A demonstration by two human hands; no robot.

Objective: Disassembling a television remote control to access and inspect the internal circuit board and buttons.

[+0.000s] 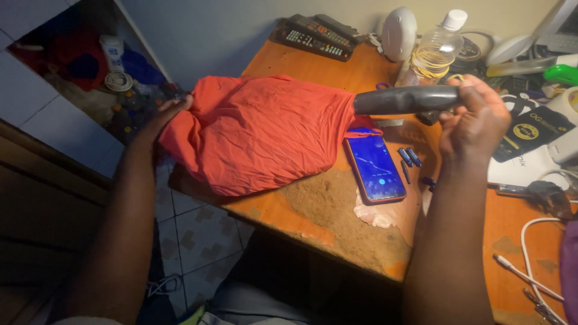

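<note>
1. Worn orange wooden table (313,72), its surface peeling, front edge lost in shadow
2. Crumpled orange cloth bag (259,132) covers something hidden; only a dark grey handle (403,99) sticks out
3. Right hand (475,117) is wrapped round the handle's end
4. Left hand (171,111) pinches the bag's far edge
5. Red-cased phone (374,165) lies beside small blue batteries (411,156)

phone (376,164) lit blue, mid-desk | black pouch (530,132), yellow emblem, perhaps packaging
</note>
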